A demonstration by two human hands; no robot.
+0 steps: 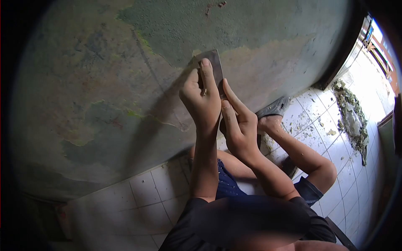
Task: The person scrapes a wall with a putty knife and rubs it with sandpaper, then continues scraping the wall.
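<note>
A flat metal scraper (pixel 218 70) meets the wall (pixel 268 69) at the edge of the peeling green paint (pixel 184 31). My left hand (pixel 202 94) is closed on the blade, its thumb pressed flat along the metal near the top. Just below and to the right, my right hand (pixel 240 127) is wrapped round the lower part of the scraper, with its index finger stretched along the blade's side. The handle is hidden in my hands. Around the blade, bare pinkish-beige plaster borders the green coat, with bright yellow-green along parts of the ragged edge.
My bent legs are close to the wall, one foot in a grey clog (pixel 274 107). Paint flakes litter the white tiled floor (pixel 343 184). A heap of scrapings (pixel 351 117) lies on the right, near a bright doorway (pixel 377 54).
</note>
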